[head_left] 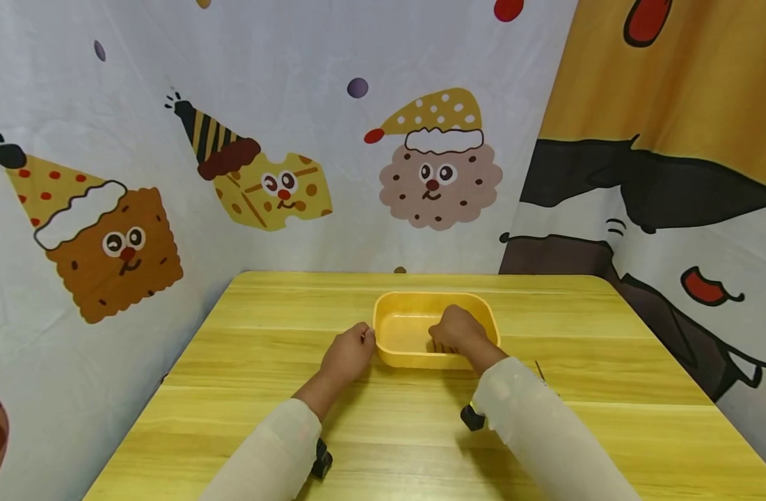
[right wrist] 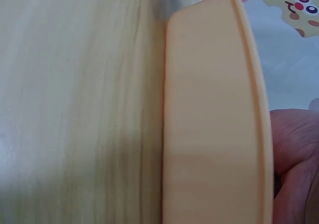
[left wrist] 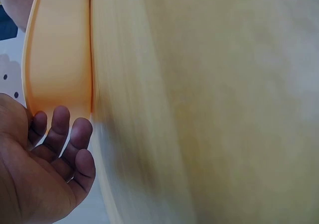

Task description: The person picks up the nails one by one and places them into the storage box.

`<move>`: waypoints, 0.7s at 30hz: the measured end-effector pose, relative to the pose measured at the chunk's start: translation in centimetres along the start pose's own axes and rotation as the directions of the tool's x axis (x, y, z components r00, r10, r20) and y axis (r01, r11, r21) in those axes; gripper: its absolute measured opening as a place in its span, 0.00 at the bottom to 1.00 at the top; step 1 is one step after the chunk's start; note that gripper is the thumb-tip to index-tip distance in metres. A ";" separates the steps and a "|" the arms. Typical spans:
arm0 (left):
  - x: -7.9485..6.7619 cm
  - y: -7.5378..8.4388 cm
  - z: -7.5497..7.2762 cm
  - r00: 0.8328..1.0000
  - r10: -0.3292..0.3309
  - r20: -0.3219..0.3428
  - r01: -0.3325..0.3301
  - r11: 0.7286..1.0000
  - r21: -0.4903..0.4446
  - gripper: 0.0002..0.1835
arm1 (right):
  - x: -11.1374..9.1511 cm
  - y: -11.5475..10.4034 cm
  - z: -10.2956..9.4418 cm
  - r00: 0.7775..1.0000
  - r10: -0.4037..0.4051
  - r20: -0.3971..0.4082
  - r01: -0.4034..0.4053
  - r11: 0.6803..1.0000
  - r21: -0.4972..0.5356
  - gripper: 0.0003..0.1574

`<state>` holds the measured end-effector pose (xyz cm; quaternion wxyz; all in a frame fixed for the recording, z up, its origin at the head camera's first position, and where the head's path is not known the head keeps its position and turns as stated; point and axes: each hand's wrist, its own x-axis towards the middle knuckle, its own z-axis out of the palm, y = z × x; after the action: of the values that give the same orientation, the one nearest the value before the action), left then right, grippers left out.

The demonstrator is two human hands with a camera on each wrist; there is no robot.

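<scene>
Tray (head_left: pixel 404 335), yellow with rounded corners, rests toward the far side of a wood-grained table (head_left: pixel 245 355), seen from the head view. The left hand (head_left: pixel 349 353) is at the tray's left end with fingers curled; its thumb and fingers pinch the rim, as the right wrist view confirms. The right hand (head_left: pixel 459 330) reaches over the near wall into the tray's right half, knuckles up and fingers directed down; that wall hides part of the fingers, so how far they are closed, and whether they hold anything, cannot be told. A thin dark strip (head_left: pixel 540 371) shows just beside the right sleeve (head_left: pixel 548 431). Black devices (head_left: pixel 322 459) show at both wrists. Behind the table hangs a pale backdrop (head_left: pixel 307 42) printed with a cracker, cheese and a round biscuit, each in a pointed hat.
</scene>
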<state>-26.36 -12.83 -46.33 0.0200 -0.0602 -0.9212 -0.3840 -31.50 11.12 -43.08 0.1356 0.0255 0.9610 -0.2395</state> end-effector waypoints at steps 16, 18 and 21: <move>-0.1 -0.1 0.1 1.000 -0.013 0.005 0.013 1.000 0.013 0.17 | -2.6 2.3 -3.5 0.991 -0.128 -0.047 0.130 0.991 0.039 0.30; -0.1 -0.1 0.0 1.000 -0.010 0.006 0.010 1.000 0.010 0.17 | -3.0 2.8 -3.9 0.988 -0.143 -0.064 0.146 0.988 0.041 0.29; -0.2 0.1 0.0 1.000 0.000 0.004 0.000 1.000 0.011 0.17 | -3.7 3.8 -4.4 0.984 -0.157 -0.084 0.162 0.986 0.045 0.29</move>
<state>-26.18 -12.82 -46.25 0.0185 -0.0607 -0.9233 -0.3788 -28.65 16.57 -40.05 0.0768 -0.0385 0.9582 -0.2730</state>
